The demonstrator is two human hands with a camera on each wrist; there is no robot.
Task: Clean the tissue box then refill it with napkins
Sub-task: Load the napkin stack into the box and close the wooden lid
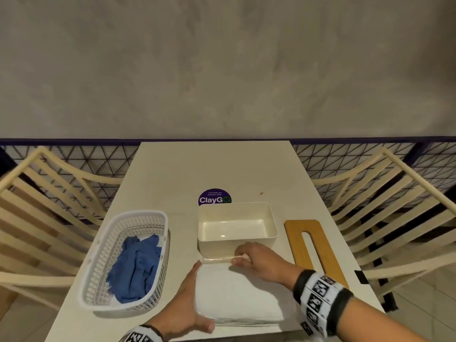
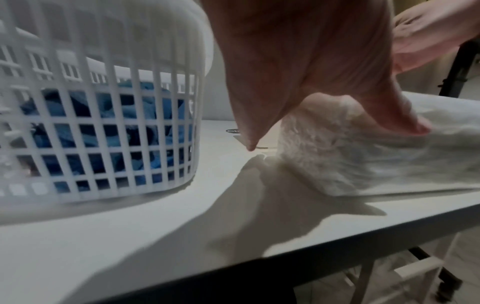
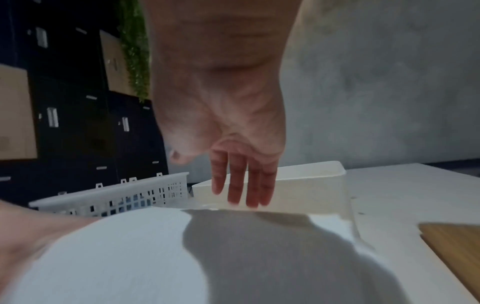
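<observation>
Grey plaster wall and a mesh railing back a pale counter (image 1: 172,174) flanked by slatted cream chairs. Centred on it stands the tissue box (image 1: 237,224), open and empty, its inside looking clean, so the wiping part seems finished; the blue cloth (image 1: 137,267) lies in a white basket (image 1: 103,255) left of the box, and the wooden slotted lid (image 1: 313,245) lies flat to the box's right. Just in front of the box, touching or nearly touching its near wall, sits the napkin stack (image 1: 237,297). The left hand (image 1: 187,302) is pressed flat against the stack's left side with fingers straight, thumb on top. The right hand (image 1: 259,261) rests at the stack's far edge beside the box wall, fingers lightly bent; whether it actually pinches the napkins cannot be told. Refilling and replacing the lid remain. A purple ClayGo sticker (image 1: 214,197) shows behind the box.
</observation>
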